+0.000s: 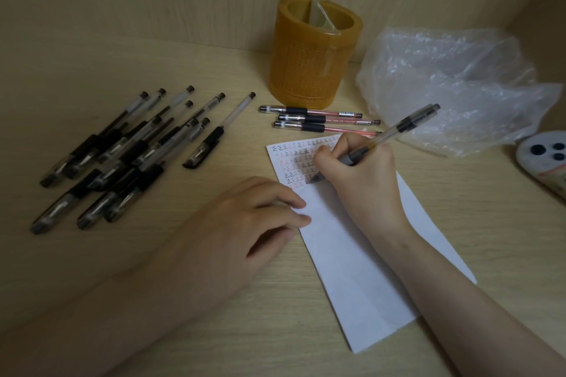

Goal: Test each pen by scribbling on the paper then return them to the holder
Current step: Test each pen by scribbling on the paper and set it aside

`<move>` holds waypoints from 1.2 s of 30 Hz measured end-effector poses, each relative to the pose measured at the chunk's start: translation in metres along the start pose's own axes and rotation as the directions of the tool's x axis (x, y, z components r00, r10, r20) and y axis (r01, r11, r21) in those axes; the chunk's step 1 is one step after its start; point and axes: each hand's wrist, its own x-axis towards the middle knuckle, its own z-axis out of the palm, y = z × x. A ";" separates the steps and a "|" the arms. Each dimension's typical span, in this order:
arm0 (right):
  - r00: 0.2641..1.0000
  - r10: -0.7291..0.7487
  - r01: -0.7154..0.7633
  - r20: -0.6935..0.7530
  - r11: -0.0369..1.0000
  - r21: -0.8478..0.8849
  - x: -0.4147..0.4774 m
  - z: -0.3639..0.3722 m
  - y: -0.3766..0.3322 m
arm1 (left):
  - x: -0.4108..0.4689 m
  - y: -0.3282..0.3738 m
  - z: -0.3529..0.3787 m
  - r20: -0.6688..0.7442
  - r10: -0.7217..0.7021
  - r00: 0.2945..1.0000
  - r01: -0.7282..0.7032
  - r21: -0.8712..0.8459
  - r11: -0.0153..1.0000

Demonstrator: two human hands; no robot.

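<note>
My right hand (pixel 358 168) grips a clear-barrelled pen (pixel 395 131) w/ a dark grip, fingers curled round it low on the barrel. Its tip touches the paper (pixel 352 254) at the lower end of the written rows, and its back end is tilted up and away to the right. The top part of the sheet is filled w/ rows of small marks in black and red; the rest is blank. The sheet lies at a slant on the tabletop (pixel 214 315).

My left hand (pixel 254 223) holds nothing. It lies flat-ish w/ loose fingers, the tips resting on the paper's left edge.

The holder (pixel 312 52), amber and round w/ a divider inside, stands upright at the back near the wall. No pens show in it from here. Three red pens (pixel 318 119) lie side by side btwn the holder and the top of the sheet. A pile of black pens (pixel 122 156) lies criss-crossed on the left, well apart from the sheet, w/ one capped pen (pixel 214 138) lying alone just right of it.

A crumpled clear plastic bag (pixel 453 79) sits right of the holder. A white object (pixel 545 156) w/ dark round spots shows at the right edge; can't tell what it is.
</note>
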 end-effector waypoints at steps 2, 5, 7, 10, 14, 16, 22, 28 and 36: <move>1.000 0.001 -0.001 0.003 1.000 -0.001 0.000 0.000 0.000 | 0.000 0.000 -0.001 0.002 -0.003 1.000 0.003 0.000 1.000; 1.000 0.004 -0.003 -0.015 1.000 0.009 0.001 0.000 0.001 | 0.000 0.000 -0.001 0.011 -0.006 1.000 0.006 0.007 1.000; 1.000 0.001 -0.001 -0.011 1.000 0.000 0.001 0.000 0.001 | 0.000 -0.001 -0.001 0.018 -0.008 1.000 0.008 0.010 1.000; 1.000 -0.008 0.008 -0.012 1.000 -0.008 0.000 0.001 0.001 | 0.000 -0.001 -0.001 0.020 -0.010 1.000 0.009 0.016 1.000; 1.000 0.000 0.001 -0.017 1.000 0.022 0.001 0.000 0.001 | 0.001 -0.001 0.000 0.011 -0.008 1.000 0.007 0.010 1.000; 1.000 0.004 -0.004 -0.010 1.000 0.023 0.001 0.000 0.002 | 0.000 0.000 0.000 0.006 -0.005 1.000 0.005 0.009 1.000; 1.000 0.004 -0.004 0.020 1.000 0.003 0.000 0.000 0.002 | 0.000 -0.001 -0.001 0.020 -0.002 1.000 0.001 0.019 1.000; 1.000 0.007 -0.007 0.011 1.000 -0.005 0.001 0.000 0.002 | 0.000 0.000 0.001 -0.007 -0.009 1.000 0.009 0.012 1.000; 1.000 0.008 -0.009 -0.026 1.000 -0.020 0.001 0.001 0.002 | 0.000 -0.003 0.005 -0.012 -0.013 1.000 0.013 0.020 1.000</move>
